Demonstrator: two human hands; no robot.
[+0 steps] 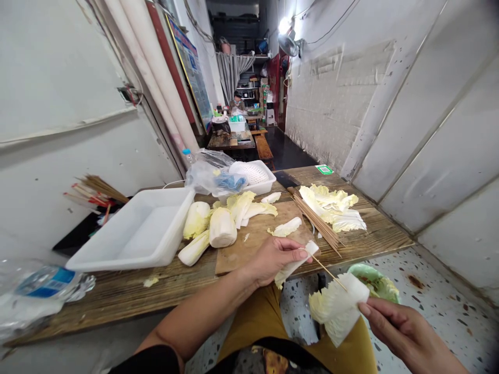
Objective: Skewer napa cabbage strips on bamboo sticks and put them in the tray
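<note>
My left hand (275, 258) is closed in a pinch on a strip of napa cabbage leaf (290, 269), above the table's front edge. A thin bamboo skewer (326, 271) runs from that strip to a broader cabbage leaf (338, 310) on the right. My right hand (401, 328) pinches this broader leaf by its white stem end, over my lap. The skewer's tip meets the leaf near its upper part; whether it passes through I cannot tell. Nearest to my left hand on the cutting board (237, 257) lies a loose leaf piece (287, 227).
Cut cabbage chunks (223, 227) stand left of the board, beside a white tub (130, 228). Several skewers (317, 221) and a pile of leaves (331, 205) lie at right. A green basin (376, 283) is on the floor. A person (237, 104) sits far back.
</note>
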